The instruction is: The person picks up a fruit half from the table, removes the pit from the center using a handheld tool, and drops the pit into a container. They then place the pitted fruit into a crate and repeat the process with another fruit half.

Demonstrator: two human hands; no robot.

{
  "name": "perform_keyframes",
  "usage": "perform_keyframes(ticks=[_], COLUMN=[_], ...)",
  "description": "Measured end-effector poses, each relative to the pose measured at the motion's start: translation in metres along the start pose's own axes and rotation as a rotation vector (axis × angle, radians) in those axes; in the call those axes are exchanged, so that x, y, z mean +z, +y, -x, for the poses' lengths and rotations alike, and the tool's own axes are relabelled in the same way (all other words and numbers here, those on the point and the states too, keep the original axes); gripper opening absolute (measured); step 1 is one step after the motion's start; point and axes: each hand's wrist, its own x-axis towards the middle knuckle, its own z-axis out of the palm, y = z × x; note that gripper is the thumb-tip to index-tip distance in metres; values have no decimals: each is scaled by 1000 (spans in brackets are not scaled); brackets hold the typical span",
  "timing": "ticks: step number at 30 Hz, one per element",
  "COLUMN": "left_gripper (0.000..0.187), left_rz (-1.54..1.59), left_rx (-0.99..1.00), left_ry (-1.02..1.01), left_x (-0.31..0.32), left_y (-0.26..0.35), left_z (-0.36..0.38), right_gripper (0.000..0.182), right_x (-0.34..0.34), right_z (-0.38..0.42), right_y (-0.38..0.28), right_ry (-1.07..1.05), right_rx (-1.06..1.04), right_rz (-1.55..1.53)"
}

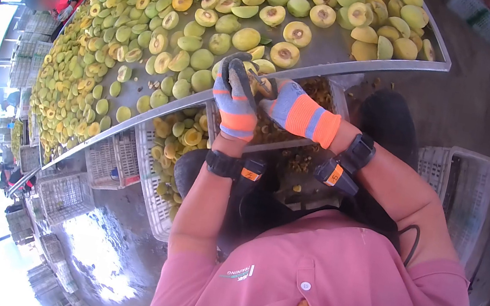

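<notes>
Obs., head view. L hand (236,96) & R hand (296,106) meet approx. upper ctr. of frame, at the metal rim of the sorting table (365,64); both in grey-blue/orange knit gloves, dark patches on L fingers. L hand: fingers bent, close tog.; R hand: narrow, fingertips in by L. Yellowish bit + small dark item show betw. them; too small to ID, can't tell which hand grips what.

Halved fruit (285,54), green-yellow, many w/ brown ctrs., spread over table, upper left to upper ctr.; nearest pcs. just beside gloves. Denser pile at table's upper right corner.

Below rim: white crate (151,202) w/ more fruit, left of ctr.; bin (340,104) w/ brownish scraps, under/beside R hand. Pale crate (470,193) at right of frame. More crates stacked/standing along left side. Co-worker in red (65,0), upper left.

Writing: pink shirt (314,283), lower ctr., has small chest logo, inverted in frame; "TRAINING" legible, line w/ it only partly so. L wrist unit (251,170) & R wrist unit (334,174), both blk., each w/ orange label; short dark marks, not reliably legible.
</notes>
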Motion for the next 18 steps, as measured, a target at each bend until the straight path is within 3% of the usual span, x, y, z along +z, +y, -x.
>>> perform_keyframes(ticks=[10, 15, 18], left_gripper=[29, 28, 28], left_rz=[-188, -62, -61], left_rx=[-21, -136, -237], left_ry=[-27, -44, -74], left_x=[0, -3, -9], left_y=[1, -5, -8], left_z=[-1, -5, -7], right_gripper=[31, 25, 26], right_x=[-4, 3, -7], right_z=[7, 2, 7], right_y=[-6, 13, 2], right_ry=[-90, -64, -140], right_rx=[74, -32, 72], right_rz=[38, 151, 188])
